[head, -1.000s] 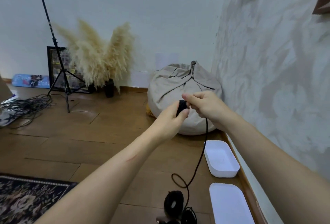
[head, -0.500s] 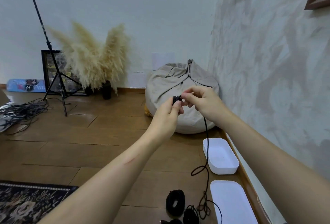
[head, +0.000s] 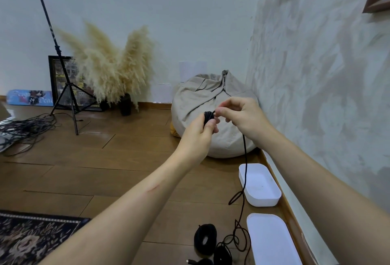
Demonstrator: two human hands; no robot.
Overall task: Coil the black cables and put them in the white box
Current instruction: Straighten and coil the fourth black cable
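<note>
Black cable point(head: 208, 116) sits bunched in curled fingers of the left hand point(head: 198, 135); the right hand point(head: 242, 116) pinches its strand, hanging by the white box point(head: 262, 187).

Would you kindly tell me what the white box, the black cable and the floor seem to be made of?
White box: probably plastic, smooth matte walls, rounded moulded corners. Black cable: flexible matte jacket, rubber or braid, too thin to tell. Floor: wood or wood-look planks, semi-gloss, seams showing.
</note>
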